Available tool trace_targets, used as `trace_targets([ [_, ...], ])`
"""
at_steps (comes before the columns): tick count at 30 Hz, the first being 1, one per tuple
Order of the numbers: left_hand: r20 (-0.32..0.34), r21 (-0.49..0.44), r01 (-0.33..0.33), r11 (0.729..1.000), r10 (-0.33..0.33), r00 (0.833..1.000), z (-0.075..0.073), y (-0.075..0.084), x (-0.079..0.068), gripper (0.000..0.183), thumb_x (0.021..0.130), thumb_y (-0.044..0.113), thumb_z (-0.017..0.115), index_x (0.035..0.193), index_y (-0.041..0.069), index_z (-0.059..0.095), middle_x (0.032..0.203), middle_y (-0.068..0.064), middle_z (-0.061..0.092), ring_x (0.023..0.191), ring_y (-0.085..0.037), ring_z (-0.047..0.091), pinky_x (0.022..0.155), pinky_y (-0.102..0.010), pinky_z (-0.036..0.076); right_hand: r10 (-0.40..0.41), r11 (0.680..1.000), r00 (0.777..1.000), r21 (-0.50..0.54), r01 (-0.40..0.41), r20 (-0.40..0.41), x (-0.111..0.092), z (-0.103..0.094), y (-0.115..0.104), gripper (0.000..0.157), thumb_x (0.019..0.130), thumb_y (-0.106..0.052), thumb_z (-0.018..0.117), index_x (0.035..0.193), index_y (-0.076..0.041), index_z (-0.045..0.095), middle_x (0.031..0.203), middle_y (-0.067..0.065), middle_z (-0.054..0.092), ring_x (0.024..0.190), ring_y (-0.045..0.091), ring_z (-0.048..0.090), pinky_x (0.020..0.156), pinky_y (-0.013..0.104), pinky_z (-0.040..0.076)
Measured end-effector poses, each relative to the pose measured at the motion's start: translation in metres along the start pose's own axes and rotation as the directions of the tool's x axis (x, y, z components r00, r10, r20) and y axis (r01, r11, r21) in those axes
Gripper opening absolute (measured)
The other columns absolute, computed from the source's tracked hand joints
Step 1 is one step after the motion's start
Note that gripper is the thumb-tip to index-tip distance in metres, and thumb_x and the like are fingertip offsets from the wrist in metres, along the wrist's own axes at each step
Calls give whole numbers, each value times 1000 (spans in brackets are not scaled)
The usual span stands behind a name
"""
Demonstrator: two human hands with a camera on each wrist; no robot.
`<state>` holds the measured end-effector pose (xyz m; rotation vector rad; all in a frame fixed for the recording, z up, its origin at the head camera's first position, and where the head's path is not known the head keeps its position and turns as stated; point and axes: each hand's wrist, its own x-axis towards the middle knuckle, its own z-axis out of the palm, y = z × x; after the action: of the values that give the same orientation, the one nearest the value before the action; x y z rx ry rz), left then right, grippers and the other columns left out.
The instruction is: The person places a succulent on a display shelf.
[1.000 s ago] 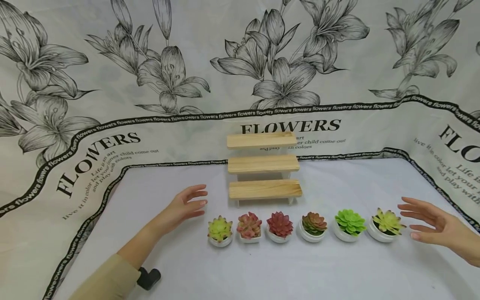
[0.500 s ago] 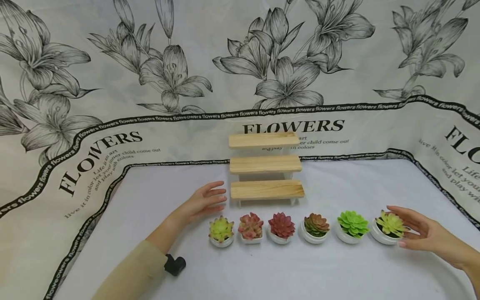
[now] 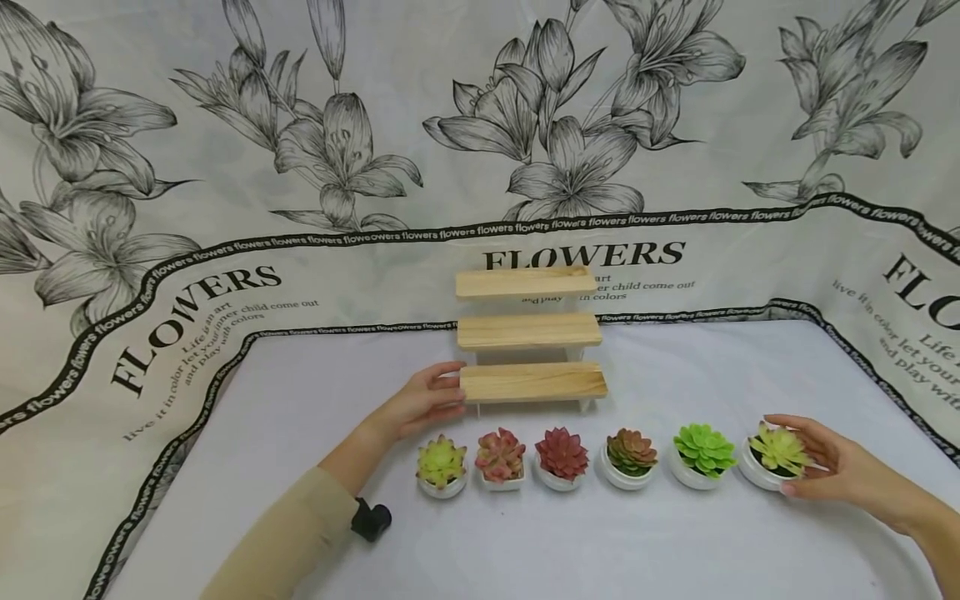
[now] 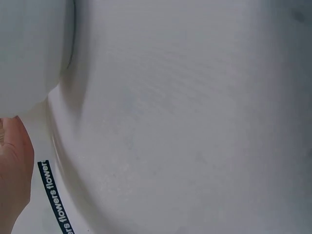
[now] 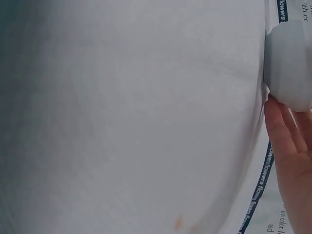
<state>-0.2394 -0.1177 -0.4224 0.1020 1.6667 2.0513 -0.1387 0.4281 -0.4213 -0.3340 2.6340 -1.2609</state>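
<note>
— The right hand [image 3: 832, 467] has closed in on the nearest succulent [image 3: 782, 450]; the left hand [image 3: 427, 402] has come up to the lowest shelf [image 3: 532, 383], fingers loose.
— Right grip?
— Thumb and fingers curve round its white pot [image 3: 761, 475]. Probably light, slick; hold there, sparing the leaves.
— Right wrist view?
— Fingertips pass behind a pale shape [image 5: 290, 66]; only the head view shows the succulent.

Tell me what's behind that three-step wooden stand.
Behind the stand is a flower-printed cloth reading FLOWERS. The top board covers part of its smaller lettering, so those words can't be read.
</note>
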Motion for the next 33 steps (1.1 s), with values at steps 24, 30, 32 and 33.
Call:
trace_targets([
  [24, -53, 3, 21, 1000, -21, 998, 5, 3, 3, 59, 88, -10, 53, 142, 4, 35, 129, -21, 46, 92, -16, 59, 82, -30, 52, 106, 988, 994, 112, -107, 17, -1, 2, 4, 54, 81, -5, 69, 114, -41, 45, 106, -35, 45, 95, -15, 44, 72, 11, 44],
  [30, -62, 21, 29, 999, -28, 998, 4, 3, 2, 59, 87, -9, 55, 141, 3, 36, 125, -17, 47, 91, -16, 58, 82, -30, 52, 65, 992, 998, 113, -63, -11, -3, 3, -2, 56, 81, -1, 68, 117, -38, 47, 108, -35, 46, 96, -15, 44, 72, 10, 43],
  [32, -55, 22, 30, 999, -28, 998, 4, 3, 1, 59, 87, -9, 55, 141, 3, 35, 126, -18, 47, 92, -16, 58, 82, -29, 52, 47, 991, 999, 123, -44, -27, -4, 3, -4, 57, 81, 1, 67, 116, -38, 47, 108, -35, 46, 96, -16, 44, 72, 9, 42],
  [33, -51, 22, 28, 999, -27, 998, 4, 3, 2, 59, 87, -9, 55, 142, 3, 35, 127, -18, 46, 92, -16, 58, 82, -29, 52, 35, 991, 999, 129, -31, -32, -4, 2, -4, 57, 81, 3, 67, 115, -38, 47, 108, -34, 47, 97, -17, 44, 73, 8, 42],
])
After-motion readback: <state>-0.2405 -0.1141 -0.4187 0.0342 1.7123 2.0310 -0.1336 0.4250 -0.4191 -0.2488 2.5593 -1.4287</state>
